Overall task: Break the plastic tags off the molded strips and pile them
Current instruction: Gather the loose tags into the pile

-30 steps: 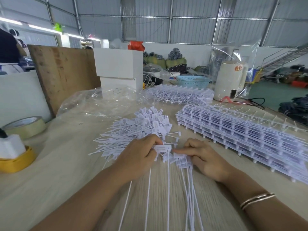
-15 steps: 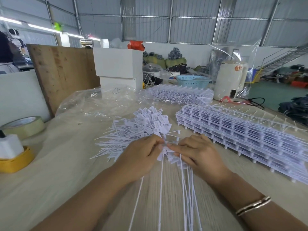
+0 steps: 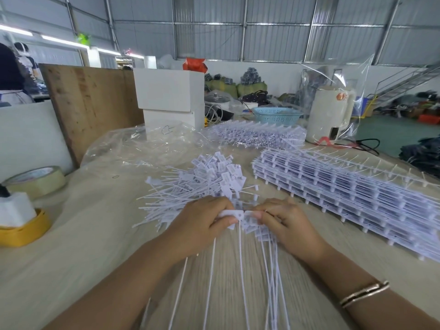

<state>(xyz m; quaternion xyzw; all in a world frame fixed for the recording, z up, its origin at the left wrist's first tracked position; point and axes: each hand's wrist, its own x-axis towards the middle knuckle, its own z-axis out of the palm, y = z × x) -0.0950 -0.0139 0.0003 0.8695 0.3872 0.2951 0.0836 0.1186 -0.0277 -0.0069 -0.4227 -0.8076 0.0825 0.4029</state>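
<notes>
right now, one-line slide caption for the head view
Both hands, left hand and right hand, pinch a white tag before the loose tag pile.

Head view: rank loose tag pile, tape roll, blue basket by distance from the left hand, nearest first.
From the left hand:
1. Loose tag pile, just beyond the fingers, centre of the table.
2. Tape roll, far to the left near the table edge.
3. Blue basket, at the back right, behind the stacked molded strips.
</notes>
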